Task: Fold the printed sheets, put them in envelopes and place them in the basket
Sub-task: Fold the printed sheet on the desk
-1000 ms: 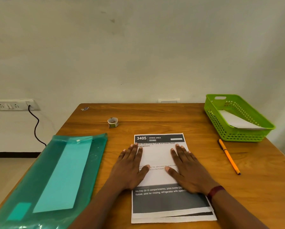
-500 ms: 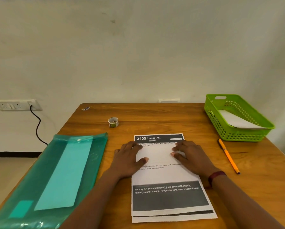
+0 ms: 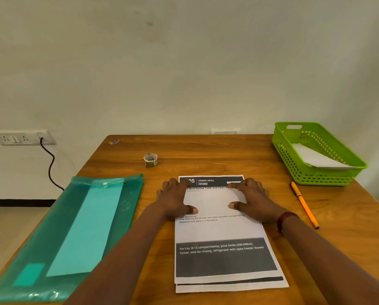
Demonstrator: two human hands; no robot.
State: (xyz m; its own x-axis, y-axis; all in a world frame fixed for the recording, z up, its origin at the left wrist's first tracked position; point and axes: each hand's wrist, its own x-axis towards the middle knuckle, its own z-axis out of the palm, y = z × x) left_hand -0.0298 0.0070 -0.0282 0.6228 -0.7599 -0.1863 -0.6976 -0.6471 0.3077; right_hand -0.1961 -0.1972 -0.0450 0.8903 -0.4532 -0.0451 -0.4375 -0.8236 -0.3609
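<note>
We see the wooden bench (image 3: 206,150) first, set against a pale wall. The stack of sheets (image 3: 219,230) lies flat near its front edge, printed side up, and we place everything else from it.

Left of the sheets and just apart from them lies a long teal folder (image 3: 74,227) with a paler strip inside. Far right of the sheets and farther back, at the bench corner, stands the green basket (image 3: 298,170), and a white envelope (image 3: 314,157) leans inside it.

Both forearms reach over the sheets. Our left grip (image 3: 175,199) rests on the far left corner of the top sheet. It is spread wide, fingers lightly bent, the forefinger over the printed number, the thumb flat on the paper and the outer fingers on the bench beside the sheets. Our right grip (image 3: 252,199) rests on the far right corner in the same way, with bent fingers at the dark header and the thumb flat on the paper. Neither grip encloses anything, and the top sheet lies unfolded under them.

Right of the sheets, between them and the basket, lies an orange pen (image 3: 304,204). Behind the sheets and a little left stands a small tape roll (image 3: 150,159). A dark red band (image 3: 286,219) circles the right wrist at the sheets' right edge.
</note>
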